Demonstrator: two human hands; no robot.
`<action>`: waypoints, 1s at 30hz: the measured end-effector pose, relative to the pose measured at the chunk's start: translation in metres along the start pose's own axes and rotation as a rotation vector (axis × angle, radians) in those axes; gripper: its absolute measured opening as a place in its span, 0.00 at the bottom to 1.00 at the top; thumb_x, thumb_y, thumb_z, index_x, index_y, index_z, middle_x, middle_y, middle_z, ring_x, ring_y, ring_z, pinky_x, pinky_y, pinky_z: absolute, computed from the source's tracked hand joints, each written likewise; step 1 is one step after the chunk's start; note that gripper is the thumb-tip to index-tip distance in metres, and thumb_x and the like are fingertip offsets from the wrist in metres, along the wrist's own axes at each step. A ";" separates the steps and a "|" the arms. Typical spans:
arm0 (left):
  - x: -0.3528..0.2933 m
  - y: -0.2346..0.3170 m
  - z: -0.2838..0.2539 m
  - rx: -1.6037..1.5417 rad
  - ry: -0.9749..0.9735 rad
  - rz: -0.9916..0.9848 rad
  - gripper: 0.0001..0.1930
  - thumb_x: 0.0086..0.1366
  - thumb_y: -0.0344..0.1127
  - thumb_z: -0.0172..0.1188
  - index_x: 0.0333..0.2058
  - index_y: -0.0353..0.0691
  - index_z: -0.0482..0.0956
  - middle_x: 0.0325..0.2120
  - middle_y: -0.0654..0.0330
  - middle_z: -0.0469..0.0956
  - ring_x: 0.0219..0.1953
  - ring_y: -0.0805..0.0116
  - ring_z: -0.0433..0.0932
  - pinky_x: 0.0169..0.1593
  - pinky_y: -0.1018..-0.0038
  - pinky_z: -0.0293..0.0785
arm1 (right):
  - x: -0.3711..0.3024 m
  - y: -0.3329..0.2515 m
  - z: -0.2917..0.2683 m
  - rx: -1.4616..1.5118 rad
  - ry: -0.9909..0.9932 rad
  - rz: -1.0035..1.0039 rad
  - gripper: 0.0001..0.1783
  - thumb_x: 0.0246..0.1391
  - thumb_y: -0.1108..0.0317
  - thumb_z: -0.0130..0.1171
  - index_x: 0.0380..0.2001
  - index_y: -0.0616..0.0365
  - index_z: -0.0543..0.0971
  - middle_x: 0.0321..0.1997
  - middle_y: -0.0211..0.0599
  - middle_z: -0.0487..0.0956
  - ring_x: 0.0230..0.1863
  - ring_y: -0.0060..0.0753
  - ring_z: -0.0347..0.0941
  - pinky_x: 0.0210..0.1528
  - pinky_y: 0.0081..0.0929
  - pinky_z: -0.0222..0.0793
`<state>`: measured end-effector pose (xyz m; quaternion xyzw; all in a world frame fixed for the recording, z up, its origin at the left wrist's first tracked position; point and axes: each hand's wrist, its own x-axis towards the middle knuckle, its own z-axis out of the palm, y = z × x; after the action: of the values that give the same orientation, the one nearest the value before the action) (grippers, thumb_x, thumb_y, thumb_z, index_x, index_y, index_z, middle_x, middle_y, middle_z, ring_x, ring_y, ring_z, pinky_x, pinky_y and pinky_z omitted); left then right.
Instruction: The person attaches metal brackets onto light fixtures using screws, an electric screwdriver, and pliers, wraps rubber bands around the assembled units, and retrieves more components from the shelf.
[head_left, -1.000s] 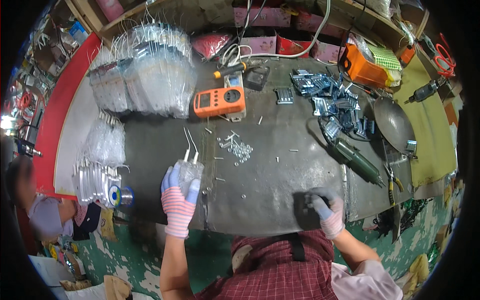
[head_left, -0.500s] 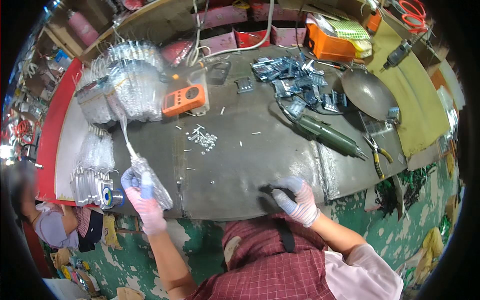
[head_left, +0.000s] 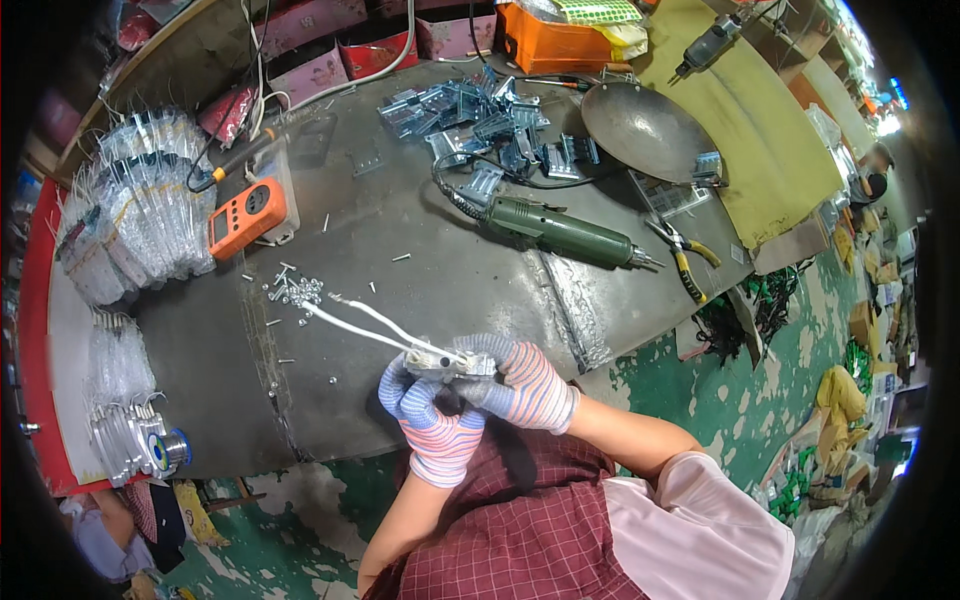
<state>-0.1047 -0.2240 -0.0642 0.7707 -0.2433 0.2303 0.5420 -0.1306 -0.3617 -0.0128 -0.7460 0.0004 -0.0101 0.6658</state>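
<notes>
Both my hands, in striped knit gloves, meet over the table's front edge around a small whitish, silvery part [head_left: 440, 361] with two white wires [head_left: 375, 318]. The wires reach away to the far left, their tips near a pile of small screws and nuts [head_left: 297, 289]. My left hand [head_left: 437, 425] grips the part from the near left, fingers curled under it. On its right end, my right hand [head_left: 530, 385] is closed with fingers and thumb. Gloves cover much of the part, so its exact kind does not show.
A green electric screwdriver [head_left: 560, 232], pliers [head_left: 685, 262] and a metal bowl [head_left: 648, 130] lie right. Blue-grey metal brackets [head_left: 500, 125] are heaped at the back. Left are bubble-wrapped wired pieces [head_left: 140, 215], an orange meter [head_left: 246, 220] and a solder spool [head_left: 170, 450].
My left hand has moved right with the wired piece, and my right hand has come left onto it. The view has shifted right, so table things appear farther left.
</notes>
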 end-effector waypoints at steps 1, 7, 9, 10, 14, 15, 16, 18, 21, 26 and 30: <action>0.002 0.003 -0.004 0.059 -0.080 -0.002 0.29 0.52 0.30 0.69 0.49 0.43 0.63 0.52 0.52 0.61 0.55 0.57 0.67 0.60 0.61 0.65 | 0.001 -0.001 -0.004 -0.019 -0.033 0.017 0.23 0.55 0.63 0.63 0.53 0.57 0.75 0.45 0.41 0.82 0.47 0.32 0.79 0.50 0.29 0.73; 0.026 0.037 -0.038 -0.880 0.021 -0.613 0.40 0.57 0.50 0.68 0.61 0.37 0.59 0.52 0.45 0.68 0.53 0.52 0.72 0.59 0.54 0.68 | -0.014 -0.004 -0.001 0.397 -0.176 0.158 0.23 0.57 0.63 0.63 0.54 0.59 0.74 0.47 0.35 0.80 0.49 0.18 0.71 0.54 0.25 0.67; 0.024 0.038 -0.044 -0.969 0.029 -0.826 0.43 0.58 0.57 0.65 0.64 0.40 0.56 0.51 0.45 0.68 0.52 0.51 0.72 0.58 0.51 0.69 | -0.016 -0.008 -0.002 0.392 -0.237 0.172 0.24 0.58 0.63 0.62 0.55 0.59 0.73 0.47 0.35 0.80 0.50 0.18 0.70 0.56 0.25 0.66; 0.018 0.030 -0.048 -1.073 -0.091 -0.990 0.41 0.58 0.59 0.64 0.64 0.45 0.58 0.51 0.48 0.69 0.50 0.51 0.73 0.56 0.49 0.71 | -0.009 -0.012 -0.008 0.093 -0.388 0.144 0.21 0.59 0.61 0.60 0.52 0.59 0.74 0.45 0.37 0.80 0.46 0.26 0.73 0.51 0.29 0.69; 0.028 0.024 -0.043 -1.528 -0.057 -1.359 0.35 0.59 0.62 0.61 0.62 0.61 0.63 0.50 0.56 0.72 0.44 0.51 0.76 0.51 0.45 0.75 | 0.048 -0.017 -0.057 -0.905 -0.336 -0.688 0.11 0.56 0.59 0.56 0.38 0.53 0.77 0.27 0.44 0.75 0.32 0.49 0.77 0.32 0.39 0.74; 0.029 0.017 -0.047 -1.488 -0.063 -1.324 0.38 0.54 0.65 0.64 0.61 0.64 0.64 0.46 0.56 0.72 0.45 0.50 0.76 0.46 0.46 0.78 | 0.073 -0.025 -0.069 -0.768 -0.097 -0.416 0.11 0.55 0.59 0.56 0.37 0.52 0.78 0.29 0.45 0.76 0.35 0.49 0.77 0.36 0.41 0.74; 0.030 0.008 -0.051 -1.332 -0.057 -1.357 0.39 0.53 0.66 0.64 0.61 0.63 0.64 0.46 0.55 0.72 0.42 0.51 0.77 0.43 0.48 0.80 | 0.098 -0.033 -0.081 -0.708 0.102 -0.230 0.11 0.54 0.59 0.58 0.37 0.51 0.78 0.34 0.45 0.78 0.37 0.50 0.77 0.40 0.44 0.73; 0.024 -0.015 -0.054 -1.511 -0.143 -1.326 0.37 0.56 0.62 0.65 0.62 0.62 0.63 0.47 0.53 0.73 0.41 0.50 0.78 0.40 0.49 0.81 | 0.154 -0.029 -0.114 -1.122 0.274 -0.349 0.14 0.52 0.65 0.58 0.43 0.50 0.80 0.40 0.41 0.80 0.46 0.47 0.75 0.51 0.39 0.69; 0.025 -0.012 -0.054 -1.441 -0.162 -1.393 0.34 0.59 0.54 0.65 0.62 0.61 0.62 0.48 0.50 0.73 0.42 0.48 0.78 0.41 0.47 0.80 | 0.198 -0.008 -0.142 -1.627 0.205 -0.313 0.15 0.50 0.67 0.56 0.41 0.39 0.81 0.44 0.37 0.78 0.50 0.41 0.74 0.52 0.44 0.66; 0.018 -0.018 -0.052 -1.537 -0.179 -1.383 0.31 0.62 0.43 0.62 0.63 0.58 0.62 0.48 0.49 0.74 0.43 0.47 0.78 0.42 0.46 0.80 | 0.212 -0.006 -0.165 -1.859 0.010 -0.143 0.15 0.54 0.68 0.51 0.43 0.38 0.80 0.43 0.40 0.77 0.44 0.42 0.78 0.43 0.44 0.72; 0.017 -0.012 -0.055 -1.561 -0.152 -1.291 0.28 0.60 0.39 0.63 0.60 0.53 0.68 0.49 0.52 0.72 0.43 0.50 0.78 0.43 0.48 0.80 | 0.208 0.010 -0.180 -1.176 0.618 -0.111 0.13 0.51 0.65 0.59 0.42 0.40 0.81 0.46 0.46 0.78 0.44 0.52 0.77 0.48 0.45 0.71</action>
<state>-0.0886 -0.1703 -0.0452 0.1981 0.1031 -0.3790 0.8980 0.0744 -0.5449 0.0011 -0.9466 0.1583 -0.2559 0.1158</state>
